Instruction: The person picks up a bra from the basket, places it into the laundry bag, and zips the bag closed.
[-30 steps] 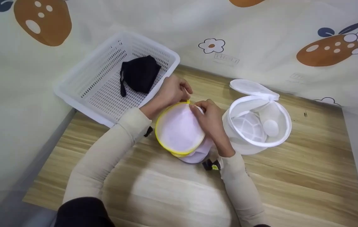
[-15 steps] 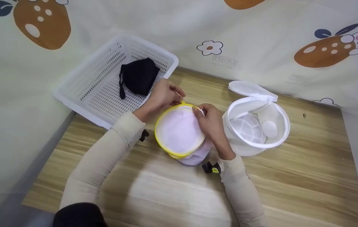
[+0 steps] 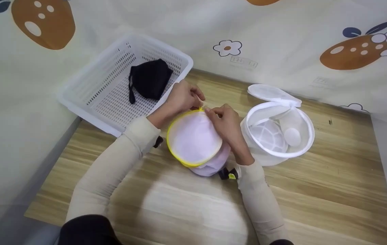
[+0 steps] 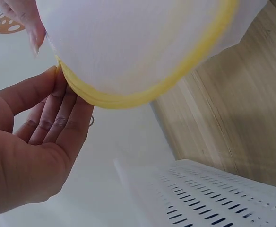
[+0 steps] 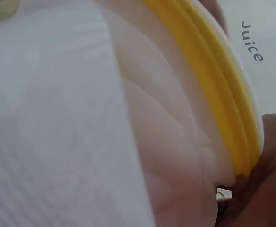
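A pale mesh laundry bag point(image 3: 195, 139) with yellow zip trim round its top stands between the hands. At the far edge of the trim, the left hand point(image 3: 184, 97) pinches the yellow end with thumb and fingers, as the left wrist view also shows on the yellow trim point(image 4: 119, 100). Close beside it, the right hand point(image 3: 227, 124) grips the bag's rim. In the right wrist view the yellow zip point(image 5: 213, 90) runs down to the fingers, and pale fabric fills much of the picture. Whether a zip pull is between the left fingertips is hidden.
A white perforated basket point(image 3: 108, 97) at the back left holds a folded black cloth item point(image 3: 150, 79). On the right stands a white mesh laundry bag point(image 3: 261, 154), its lid point(image 3: 273, 93) raised. A patterned sheet point(image 3: 193, 30) hangs behind the wooden table point(image 3: 333, 190).
The left hand moved left along the rim, then back right beside the right hand. The right hand stayed on the rim and shifted slightly away from the wearer. The black item stayed in the basket.
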